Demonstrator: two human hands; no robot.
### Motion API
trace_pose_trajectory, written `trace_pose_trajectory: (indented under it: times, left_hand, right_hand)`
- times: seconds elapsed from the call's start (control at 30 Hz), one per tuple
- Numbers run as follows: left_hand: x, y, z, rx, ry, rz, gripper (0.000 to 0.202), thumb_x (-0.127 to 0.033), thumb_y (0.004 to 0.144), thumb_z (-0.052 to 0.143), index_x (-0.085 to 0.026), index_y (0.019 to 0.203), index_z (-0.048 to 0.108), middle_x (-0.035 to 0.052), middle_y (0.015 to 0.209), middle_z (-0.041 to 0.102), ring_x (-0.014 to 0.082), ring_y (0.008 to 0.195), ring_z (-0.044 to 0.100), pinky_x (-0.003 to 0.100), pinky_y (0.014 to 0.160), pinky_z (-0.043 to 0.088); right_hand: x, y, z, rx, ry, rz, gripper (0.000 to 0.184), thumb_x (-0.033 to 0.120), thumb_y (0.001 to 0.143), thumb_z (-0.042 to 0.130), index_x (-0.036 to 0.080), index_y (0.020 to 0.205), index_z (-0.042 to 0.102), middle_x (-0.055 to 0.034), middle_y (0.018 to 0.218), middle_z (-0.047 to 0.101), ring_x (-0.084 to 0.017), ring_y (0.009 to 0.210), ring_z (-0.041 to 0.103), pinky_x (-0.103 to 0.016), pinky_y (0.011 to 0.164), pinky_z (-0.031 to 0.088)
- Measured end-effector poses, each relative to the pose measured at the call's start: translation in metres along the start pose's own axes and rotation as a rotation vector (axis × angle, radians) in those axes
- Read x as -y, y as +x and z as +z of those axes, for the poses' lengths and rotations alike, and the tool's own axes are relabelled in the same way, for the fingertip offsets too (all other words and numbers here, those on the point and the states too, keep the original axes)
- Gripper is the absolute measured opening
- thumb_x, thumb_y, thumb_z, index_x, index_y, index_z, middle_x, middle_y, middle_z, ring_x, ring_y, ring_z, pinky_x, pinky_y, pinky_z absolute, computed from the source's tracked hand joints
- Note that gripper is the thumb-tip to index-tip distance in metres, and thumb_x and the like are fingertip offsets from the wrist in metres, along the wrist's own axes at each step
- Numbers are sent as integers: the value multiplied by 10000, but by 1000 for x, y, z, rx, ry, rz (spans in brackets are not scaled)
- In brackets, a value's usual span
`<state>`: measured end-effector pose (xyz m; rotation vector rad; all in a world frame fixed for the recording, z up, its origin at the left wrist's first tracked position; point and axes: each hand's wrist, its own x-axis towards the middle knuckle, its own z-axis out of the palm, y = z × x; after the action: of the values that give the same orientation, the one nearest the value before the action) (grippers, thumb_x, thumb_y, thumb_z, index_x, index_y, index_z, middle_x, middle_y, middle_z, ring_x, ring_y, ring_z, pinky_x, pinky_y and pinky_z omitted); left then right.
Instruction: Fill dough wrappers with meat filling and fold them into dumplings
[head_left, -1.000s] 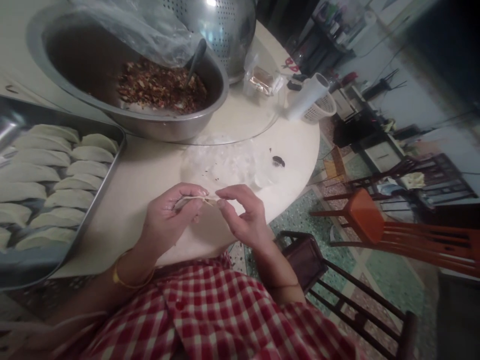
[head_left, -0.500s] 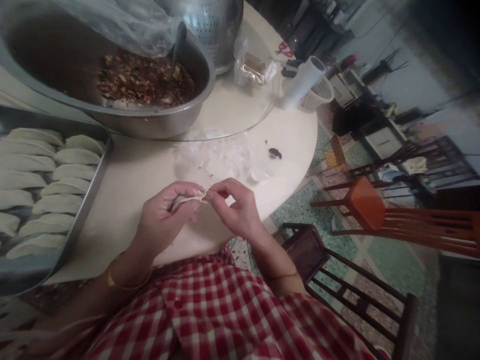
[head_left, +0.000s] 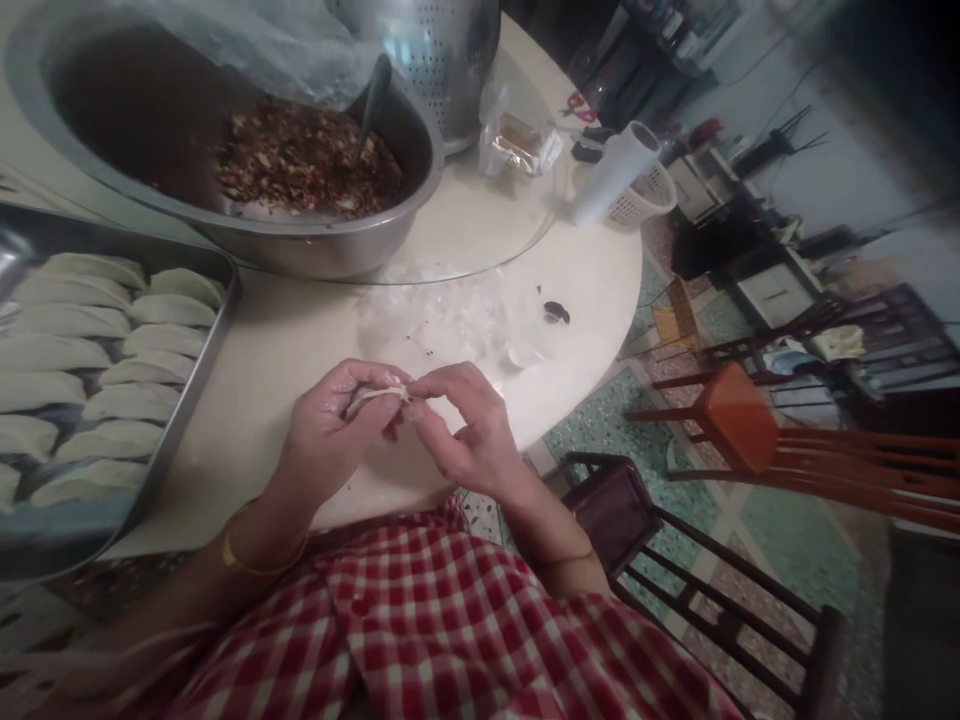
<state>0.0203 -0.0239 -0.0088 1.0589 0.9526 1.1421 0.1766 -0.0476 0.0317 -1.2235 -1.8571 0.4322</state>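
Note:
A pale dumpling [head_left: 375, 394], partly covered by fingers, is held above the near edge of the table. My left hand [head_left: 330, 425] is closed around its body, with the thumb along the near side. At its right end, my right hand [head_left: 469, 425] pinches the dough edge between thumb and forefinger. Left of my hands, several folded dumplings [head_left: 112, 325] lie in rows in a metal tray [head_left: 184, 400]. Beyond, a large steel bowl [head_left: 322, 245] holds a dark chopped filling [head_left: 300, 155] with a spoon [head_left: 371, 105] standing in it.
White flour [head_left: 450, 305] is scattered on the table [head_left: 300, 330]. A perforated steel pot [head_left: 442, 60], a wrapped packet [head_left: 517, 140], a plastic roll [head_left: 619, 170] and a white basket [head_left: 649, 195] stand farther back. Dark [head_left: 611, 510] and orange [head_left: 735, 415] chairs are at the right.
The view has shifted slightly, so the table things appear farther right. My right fingers have shifted a little at the dumpling's end; both hands keep hold of it.

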Motion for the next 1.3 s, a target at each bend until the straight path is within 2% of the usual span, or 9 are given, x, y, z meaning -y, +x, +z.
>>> trace_pose_trajectory:
  times: [0.1,0.2,0.37,0.57,0.8,0.93,1.1,1.2,1.3]
  left_hand:
    - [4,0,-2,1,-1,-28,86,-259,825,729,-208,851,664,17,917,740,77,549,599,197,505,506]
    - [10,-1,-5,46,-27,-25,76,-272,849,705,-212,882,672,19,946,741,81,580,616,197,529,519]
    - [9,-1,-7,84,22,-84,182,-298,851,687,-219,1014,710,-12,753,706,108,579,627,223,577,553]
    - [2,1,0,14,75,-77,123,-272,802,688,-217,907,721,-6,795,727,115,609,648,220,574,569]
    - [3,2,2,2,-4,-32,32,-236,826,684,-212,845,693,1,862,727,92,592,625,194,521,539]
    - [5,3,1,3,-51,-41,39,-249,839,702,-212,845,692,-3,860,720,81,602,622,173,522,520]
    - [8,4,0,35,-143,-64,49,-266,836,727,-231,866,710,-11,894,721,80,663,645,158,556,526]
    - [7,4,-1,35,-144,-72,45,-260,833,729,-231,865,716,-6,921,721,91,696,651,169,572,531]
    - [6,3,-1,17,-104,-97,65,-278,828,721,-217,850,711,6,896,719,96,647,633,193,546,513]
  right_hand:
    - [-1,-2,5,-66,-36,-44,62,253,939,613,201,956,642,-29,868,724,-150,829,664,-308,757,552]
    - [-2,-3,11,-125,-51,-64,32,200,932,606,196,951,632,-23,852,715,-141,806,657,-289,729,550]
    - [-2,-4,17,-190,-103,-90,75,137,928,576,198,951,615,-18,835,702,-138,792,649,-280,715,541]
    - [-4,-7,26,-252,-168,-126,80,135,943,560,196,970,604,-32,833,693,-144,785,639,-274,699,540]
    - [-3,-11,30,-302,-102,-38,91,200,939,589,205,1028,608,-30,873,685,-146,792,639,-278,694,556]
    - [-6,-12,31,-333,-117,-16,26,203,929,605,205,935,630,-22,810,676,-147,752,629,-283,675,541]
    - [-10,-15,37,-390,-116,-50,58,179,918,606,218,899,645,-6,765,667,-136,701,622,-271,628,518]
    - [-11,-19,37,-381,-62,-39,71,190,901,618,237,914,668,-8,788,671,-144,719,620,-289,657,517]
    - [-11,-21,34,-401,209,96,116,300,876,647,259,970,702,-37,918,687,-182,873,641,-349,795,536]
